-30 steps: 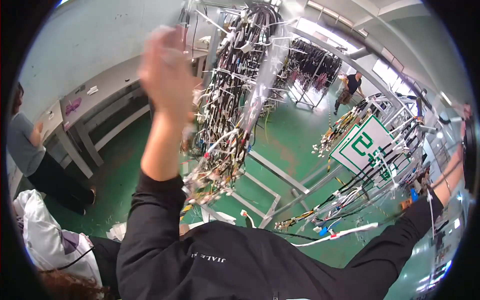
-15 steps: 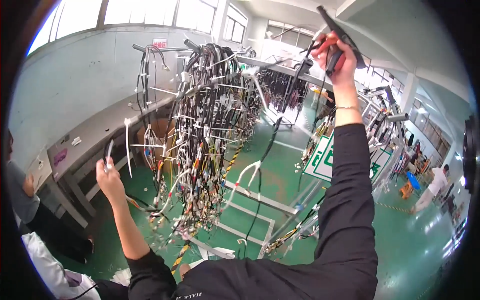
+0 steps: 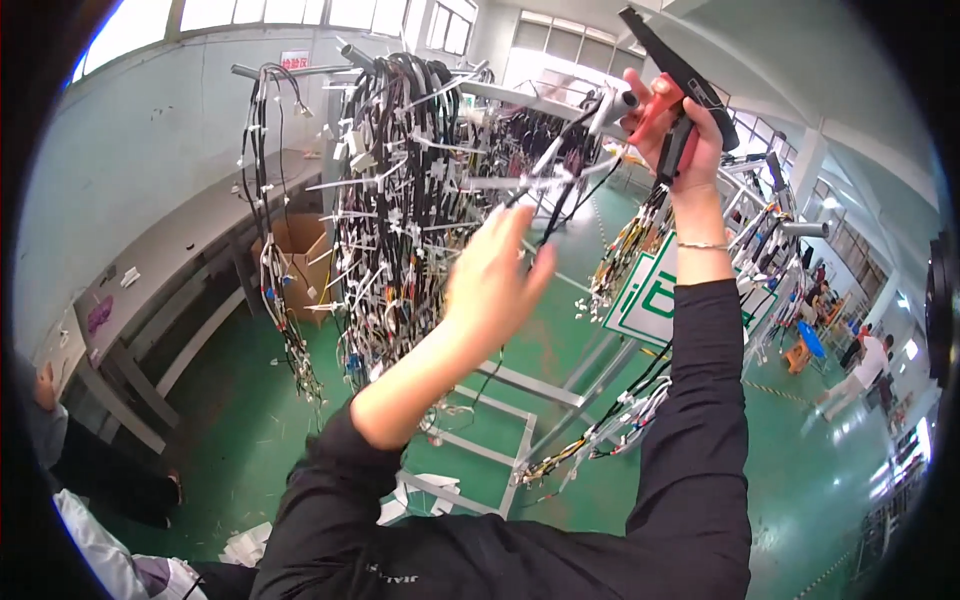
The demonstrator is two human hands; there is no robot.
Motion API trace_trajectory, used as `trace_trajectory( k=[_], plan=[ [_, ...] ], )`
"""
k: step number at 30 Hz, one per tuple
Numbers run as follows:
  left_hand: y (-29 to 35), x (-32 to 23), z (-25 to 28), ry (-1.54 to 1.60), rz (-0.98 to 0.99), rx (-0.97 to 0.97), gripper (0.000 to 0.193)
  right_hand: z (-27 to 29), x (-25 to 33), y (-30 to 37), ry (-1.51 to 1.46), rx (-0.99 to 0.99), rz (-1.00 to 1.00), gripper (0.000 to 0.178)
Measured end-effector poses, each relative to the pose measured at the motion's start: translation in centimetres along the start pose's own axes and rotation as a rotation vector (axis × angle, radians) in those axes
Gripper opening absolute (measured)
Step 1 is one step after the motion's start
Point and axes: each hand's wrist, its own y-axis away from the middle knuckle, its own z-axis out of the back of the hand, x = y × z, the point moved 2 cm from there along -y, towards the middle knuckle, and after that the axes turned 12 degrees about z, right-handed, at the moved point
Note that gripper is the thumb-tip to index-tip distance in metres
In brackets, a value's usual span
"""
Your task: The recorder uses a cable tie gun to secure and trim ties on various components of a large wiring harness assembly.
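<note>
High on the right, my right hand [image 3: 690, 150] is wrapped round a black cable tie gun [image 3: 690, 75] with a red-orange trigger. My left hand [image 3: 490, 275], somewhat blurred, is raised in the middle with thumb and fingers apart. Just beyond it hangs a black wire harness [image 3: 567, 200], which passes behind the gap between thumb and fingers. Whether the hand touches it, I cannot tell. White cable ties [image 3: 545, 183] stick out sideways near those fingers. To the left, a thick bundle of harnesses [image 3: 400, 180] with white ties and connectors hangs from a metal rack.
A grey rack bar [image 3: 525, 100] runs behind my hands, its tube end close to the gun. A green-and-white sign [image 3: 655, 300] hangs by my right forearm. At left stand a long bench [image 3: 160, 270], a cardboard box [image 3: 300, 265] and a person [image 3: 90, 470]. Farther right, another person [image 3: 865, 370] bends.
My left hand has swung from the far left to the middle, up to the hanging harness. The thin item in it no longer shows. My right hand keeps the tie gun raised.
</note>
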Motion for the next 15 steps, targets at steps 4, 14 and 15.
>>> trace_trajectory(
  k=[4,14,15],
  plan=[
    [-5.5,0.0,-6.0,0.225,0.310,0.258,0.027,-0.2,0.3,-0.1,0.130,-0.106,-0.016,0.036],
    [-6.4,-10.9,-4.4,0.522,-0.249,-0.269,0.010,1.7,0.9,0.9,0.169,-0.208,-0.029,0.044],
    [-8.2,-11.3,-3.9,0.522,-0.280,-0.321,0.010,2.0,0.7,0.3,0.187,-0.233,-0.017,0.042]
  ],
)
